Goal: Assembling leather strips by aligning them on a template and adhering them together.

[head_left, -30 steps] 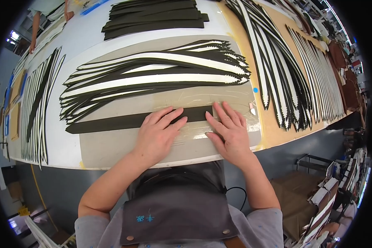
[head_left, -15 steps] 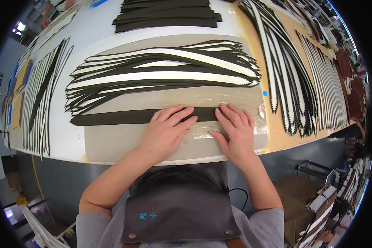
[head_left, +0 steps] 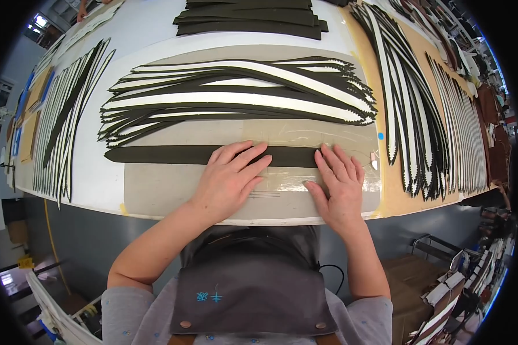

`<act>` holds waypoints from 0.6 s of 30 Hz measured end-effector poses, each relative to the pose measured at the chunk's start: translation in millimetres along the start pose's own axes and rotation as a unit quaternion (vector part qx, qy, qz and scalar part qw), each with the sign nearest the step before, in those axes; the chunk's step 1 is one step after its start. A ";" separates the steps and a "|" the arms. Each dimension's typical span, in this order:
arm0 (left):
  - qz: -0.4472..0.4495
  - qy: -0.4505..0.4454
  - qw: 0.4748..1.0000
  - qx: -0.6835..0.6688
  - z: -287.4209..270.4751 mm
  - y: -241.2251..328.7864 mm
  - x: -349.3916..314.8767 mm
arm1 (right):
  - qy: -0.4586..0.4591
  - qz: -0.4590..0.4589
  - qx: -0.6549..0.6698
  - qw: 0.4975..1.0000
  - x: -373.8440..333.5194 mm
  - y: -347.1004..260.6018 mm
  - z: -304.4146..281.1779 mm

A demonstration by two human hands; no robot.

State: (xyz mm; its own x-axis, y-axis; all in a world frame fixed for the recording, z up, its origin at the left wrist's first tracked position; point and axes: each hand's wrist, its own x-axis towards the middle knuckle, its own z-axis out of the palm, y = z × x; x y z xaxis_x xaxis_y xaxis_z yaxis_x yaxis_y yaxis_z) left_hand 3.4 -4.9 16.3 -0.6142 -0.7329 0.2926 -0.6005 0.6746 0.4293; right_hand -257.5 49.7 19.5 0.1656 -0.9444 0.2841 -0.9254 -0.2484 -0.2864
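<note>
One dark leather-like strip lies lengthwise before me on a grey mat, its pointed end to the left. My left hand rests on the middle of this strip, fingers stretched out and thumb below its lower edge. Toward the strip's right end, my right hand lies with spread fingers, the fingertips touching it and the thumb apart on the mat. The right end itself is hidden under those fingers. Just beyond lies a pile of black-and-white strips with zigzag ends.
A stack of dark strips sits at the far side. Rows of strips lie at the left and on brown board at the right. The table's curved near edge runs close to my apron.
The whole view has shifted and turned slightly, so the table's contents appear farther right. Both hands stay on the dark strip, which looks more level in the picture.
</note>
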 end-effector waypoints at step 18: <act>-0.002 -0.007 1.000 0.022 0.0 1.6 -0.4 | 0.015 0.002 0.040 0.999 0.7 0.0 -1.7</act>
State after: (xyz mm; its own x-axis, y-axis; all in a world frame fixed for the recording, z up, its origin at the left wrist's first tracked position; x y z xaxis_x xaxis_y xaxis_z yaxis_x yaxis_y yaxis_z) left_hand 2.8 -3.5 16.9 -0.6191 -0.7345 0.2781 -0.6251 0.6751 0.3918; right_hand -257.9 49.4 21.3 0.1500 -0.9388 0.3102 -0.8954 -0.2620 -0.3599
